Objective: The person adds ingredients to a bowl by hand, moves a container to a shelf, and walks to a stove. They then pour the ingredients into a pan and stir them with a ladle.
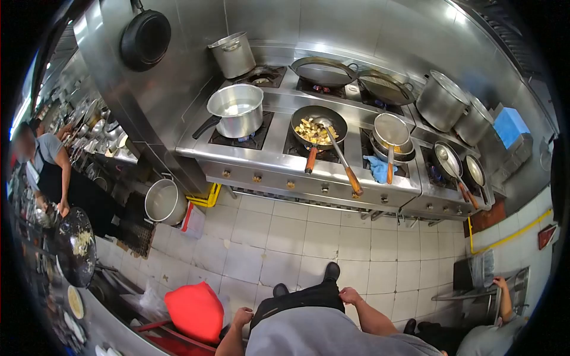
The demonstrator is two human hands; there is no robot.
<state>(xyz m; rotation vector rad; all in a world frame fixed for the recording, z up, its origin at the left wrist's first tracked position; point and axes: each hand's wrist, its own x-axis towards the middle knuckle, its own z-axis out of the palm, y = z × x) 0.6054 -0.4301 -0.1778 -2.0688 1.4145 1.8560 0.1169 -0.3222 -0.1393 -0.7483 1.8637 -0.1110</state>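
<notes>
Down at my waist, my left hand (242, 317) has its fingers curled at the left edge of my black apron (300, 305). The apron's right edge is pinched in my right hand (350, 295). Ahead on the stove, a black frying pan (300, 121) holds browned chunks of food (313, 132), with a ladle (344, 160) resting across it, wooden handle toward me. To its left stands a large pot (237, 110) with liquid, over a lit burner. A wooden-handled strainer (392, 132) lies over a pan on the right, beside a blue cloth (379, 169).
Two woks (323, 72) (386, 89) and tall stockpots (442, 101) stand on the back row. A red bag (196, 311) is at my lower left. One co-worker (56, 160) holds a wok (76, 246) at left; another person's hand (502, 283) is at lower right.
</notes>
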